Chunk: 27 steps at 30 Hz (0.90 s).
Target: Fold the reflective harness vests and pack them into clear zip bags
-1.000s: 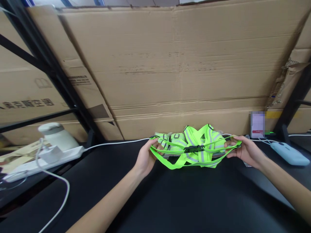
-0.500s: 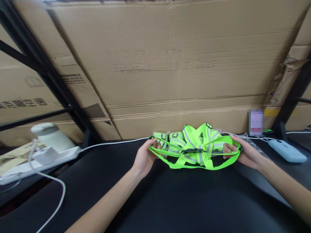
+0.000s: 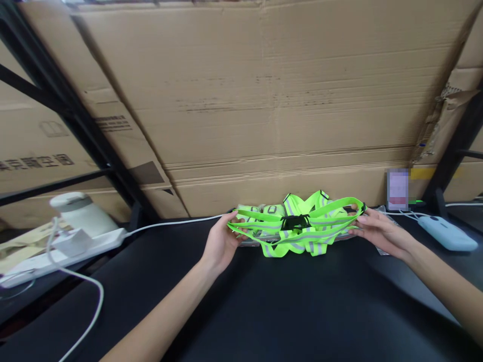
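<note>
A neon-green reflective harness (image 3: 317,235) with grey stripes is stretched sideways between my hands. My left hand (image 3: 223,240) is closed on its left end, fingers inside the strap loop. At the other end, my right hand (image 3: 375,231) grips the strap beside a small black slider. The black buckle (image 3: 295,222) sits near the middle of the belt. Behind it lie more green straps (image 3: 307,202) and clear-bagged green bundles (image 3: 260,212), partly hidden by the held harness.
A black table (image 3: 294,301) runs up to a cardboard wall (image 3: 264,115). On the left are a white power strip (image 3: 107,241), its cable and a pale bottle (image 3: 88,213). To the right stand a blurred phone (image 3: 397,188) and a light-blue device (image 3: 447,233).
The belt has turned between my hands, so its grey stripe and buckle face me more. My right hand has shifted slightly left and its fingers have changed position on the strap.
</note>
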Available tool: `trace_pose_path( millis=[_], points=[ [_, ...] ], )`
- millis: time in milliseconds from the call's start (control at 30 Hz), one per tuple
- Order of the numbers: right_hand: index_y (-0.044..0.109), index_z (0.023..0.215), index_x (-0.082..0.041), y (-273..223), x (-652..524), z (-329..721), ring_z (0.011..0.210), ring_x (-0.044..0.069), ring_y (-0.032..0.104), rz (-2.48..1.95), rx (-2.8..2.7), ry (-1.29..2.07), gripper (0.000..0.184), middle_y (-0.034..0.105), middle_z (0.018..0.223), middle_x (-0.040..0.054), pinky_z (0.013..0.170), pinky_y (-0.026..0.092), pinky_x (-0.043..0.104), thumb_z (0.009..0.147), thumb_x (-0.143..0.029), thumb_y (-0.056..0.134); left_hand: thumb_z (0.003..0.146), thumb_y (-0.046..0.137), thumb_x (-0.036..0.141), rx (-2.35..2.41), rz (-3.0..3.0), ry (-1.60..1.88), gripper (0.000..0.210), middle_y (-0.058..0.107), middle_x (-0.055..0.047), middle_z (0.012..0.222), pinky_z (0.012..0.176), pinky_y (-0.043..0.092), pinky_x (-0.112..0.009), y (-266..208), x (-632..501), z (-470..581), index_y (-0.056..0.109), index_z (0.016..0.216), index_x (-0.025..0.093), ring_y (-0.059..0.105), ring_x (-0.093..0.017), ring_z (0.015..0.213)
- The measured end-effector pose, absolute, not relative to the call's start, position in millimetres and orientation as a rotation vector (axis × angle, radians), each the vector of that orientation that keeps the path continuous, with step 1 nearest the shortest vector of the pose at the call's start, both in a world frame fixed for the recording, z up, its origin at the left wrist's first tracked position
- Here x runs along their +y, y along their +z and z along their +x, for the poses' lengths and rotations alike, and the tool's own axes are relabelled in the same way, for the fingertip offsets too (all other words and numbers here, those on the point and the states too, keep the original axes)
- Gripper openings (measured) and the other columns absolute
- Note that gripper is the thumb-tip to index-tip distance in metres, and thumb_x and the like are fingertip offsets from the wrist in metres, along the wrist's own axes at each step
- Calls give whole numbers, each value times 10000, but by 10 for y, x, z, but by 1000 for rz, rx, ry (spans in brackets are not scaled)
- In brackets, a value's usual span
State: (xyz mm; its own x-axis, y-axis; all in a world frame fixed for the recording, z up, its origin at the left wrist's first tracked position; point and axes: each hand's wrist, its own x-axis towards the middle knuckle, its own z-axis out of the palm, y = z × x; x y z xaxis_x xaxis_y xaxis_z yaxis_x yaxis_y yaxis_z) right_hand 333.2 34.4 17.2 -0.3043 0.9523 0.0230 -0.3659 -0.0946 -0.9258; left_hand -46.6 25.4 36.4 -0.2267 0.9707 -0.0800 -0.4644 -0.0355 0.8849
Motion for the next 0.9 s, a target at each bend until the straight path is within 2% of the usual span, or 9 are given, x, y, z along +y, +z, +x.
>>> trace_pose_path(
  millis=[67,267,500,600,700,833,900],
  points=[
    [690,1105,-253,156,344,3322,949,181,658,-782,-1147,1588,435,715,1071,32,862,563,310,718,-227,888,695,666,270,920,722,1535,141,629,-13,724,544,493,-268,390,252,-500,577,729,167,579,-161,605],
    [730,1094,-229,117,410,3328,893,144,653,-844,-1128,1489,391,715,1107,42,818,571,240,746,-319,883,636,560,214,741,830,1491,189,696,-90,910,751,574,-386,449,243,-541,641,791,142,656,-250,814],
    [748,1088,-239,94,420,3342,913,151,668,-851,-1137,1454,379,738,1110,44,793,568,227,747,-329,886,789,573,195,739,875,1531,109,720,-106,1107,861,550,-361,422,277,-523,658,843,153,658,-256,1015],
    [758,1045,-234,70,435,3351,878,145,670,-830,-1128,1429,333,739,1107,44,767,570,234,758,-357,876,812,559,191,727,847,1544,131,726,-103,1080,830,547,-333,421,288,-536,663,882,152,665,-235,990],
    [751,1007,-244,68,441,3346,887,151,674,-793,-1108,1420,286,747,1078,34,772,577,256,783,-390,852,806,567,173,724,786,1554,69,727,-79,960,792,551,-327,433,279,-537,628,838,166,680,-220,905],
    [737,1042,-263,94,425,3325,1076,195,668,-706,-1069,1495,236,740,1180,33,918,568,345,852,-394,783,823,575,161,701,765,1520,21,701,-63,874,778,569,-362,435,250,-511,581,835,178,694,-228,835],
    [743,1045,-264,98,412,3316,1069,198,684,-673,-1049,1565,222,756,1158,27,953,556,360,869,-399,759,845,578,161,668,784,1487,43,673,-46,816,732,572,-359,421,230,-485,558,863,195,687,-223,776]
  ],
)
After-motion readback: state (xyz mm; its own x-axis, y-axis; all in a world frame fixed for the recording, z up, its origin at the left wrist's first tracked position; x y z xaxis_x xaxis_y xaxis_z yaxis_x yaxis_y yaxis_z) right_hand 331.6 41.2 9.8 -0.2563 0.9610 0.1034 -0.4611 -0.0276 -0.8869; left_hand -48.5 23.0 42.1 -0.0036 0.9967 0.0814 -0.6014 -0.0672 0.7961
